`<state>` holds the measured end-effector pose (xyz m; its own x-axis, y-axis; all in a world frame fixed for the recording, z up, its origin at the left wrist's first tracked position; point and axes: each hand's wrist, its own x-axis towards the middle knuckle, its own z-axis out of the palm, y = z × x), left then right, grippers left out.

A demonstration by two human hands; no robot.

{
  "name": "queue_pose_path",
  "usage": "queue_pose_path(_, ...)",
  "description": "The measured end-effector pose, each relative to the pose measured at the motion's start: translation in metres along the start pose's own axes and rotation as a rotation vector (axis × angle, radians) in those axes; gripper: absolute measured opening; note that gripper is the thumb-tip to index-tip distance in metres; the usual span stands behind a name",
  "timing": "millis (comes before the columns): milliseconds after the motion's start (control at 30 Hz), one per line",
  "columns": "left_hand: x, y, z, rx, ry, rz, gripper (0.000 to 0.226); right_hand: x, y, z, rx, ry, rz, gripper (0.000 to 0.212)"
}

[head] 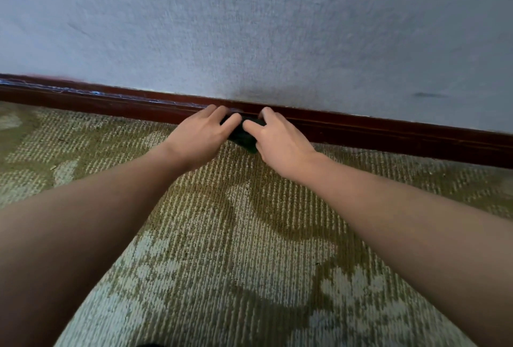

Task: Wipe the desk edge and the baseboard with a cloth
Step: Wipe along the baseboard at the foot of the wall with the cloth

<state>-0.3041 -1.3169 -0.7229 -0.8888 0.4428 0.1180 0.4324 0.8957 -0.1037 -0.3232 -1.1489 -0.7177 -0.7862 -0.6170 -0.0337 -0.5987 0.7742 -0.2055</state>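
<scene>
A dark red-brown baseboard [111,102] runs along the foot of a pale blue wall, sloping down to the right. A small dark cloth [244,135] is bunched against the baseboard at its middle. My left hand [202,135] and my right hand [277,141] sit side by side on the cloth, fingers curled over it and fingertips reaching the top edge of the baseboard. Most of the cloth is hidden under both hands. No desk is in view.
Patterned olive and pale carpet [236,235] covers the floor up to the baseboard. The textured wall [249,27] fills the upper half. Pale dust or scuff marks show on the baseboard's top edge at the left [83,91].
</scene>
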Motion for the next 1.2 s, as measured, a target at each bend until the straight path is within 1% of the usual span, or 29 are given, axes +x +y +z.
queue_pose_path(100,0.004,0.002,-0.004,-0.064,-0.002,-0.053,0.034,0.000,0.002,0.004,0.104,0.009,0.012,0.030)
queue_pose_path(200,0.008,0.007,-0.007,-0.149,0.002,-0.132,0.032,0.000,0.004,0.007,0.257,0.073,0.045,0.034)
queue_pose_path(300,0.010,0.019,-0.008,-0.201,0.008,-0.229,0.030,-0.004,0.002,0.009,0.196,0.063,-0.014,0.027)
queue_pose_path(500,0.024,0.027,-0.013,-0.196,-0.034,-0.441,0.025,0.004,0.001,0.016,0.286,0.045,-0.039,0.044)
queue_pose_path(533,0.026,0.027,-0.015,-0.197,-0.036,-0.458,0.024,0.006,0.003,0.016,0.299,0.044,-0.044,0.044)
queue_pose_path(633,0.030,0.030,-0.021,-0.202,-0.041,-0.467,0.022,0.013,0.009,0.014,0.446,0.012,0.019,0.041)
queue_pose_path(700,0.030,0.030,-0.021,-0.203,-0.059,-0.465,0.021,0.016,0.011,0.015,0.447,0.015,0.040,0.040)
queue_pose_path(767,0.031,0.033,-0.015,-0.209,-0.084,-0.441,0.022,0.016,0.014,0.016,0.448,0.005,0.063,0.039)
queue_pose_path(833,0.031,0.034,-0.004,-0.214,-0.101,-0.353,0.032,0.013,0.017,0.020,0.408,-0.003,0.061,0.039)
queue_pose_path(900,0.026,0.031,0.004,-0.173,-0.101,-0.284,0.039,0.014,0.016,0.021,0.316,-0.014,0.020,0.043)
queue_pose_path(967,0.021,0.023,0.010,-0.107,-0.099,-0.228,0.041,0.017,0.014,0.022,0.213,-0.013,-0.011,0.049)
queue_pose_path(1067,0.016,0.014,0.010,-0.025,-0.061,-0.084,0.040,0.020,0.003,0.025,0.113,-0.030,0.052,0.054)
queue_pose_path(1133,0.010,0.004,0.013,0.055,-0.027,0.025,0.042,0.025,-0.006,0.029,0.051,-0.014,0.080,0.051)
queue_pose_path(1200,0.000,-0.003,0.021,0.048,-0.055,0.070,0.041,0.028,-0.010,0.032,0.031,-0.004,0.093,0.045)
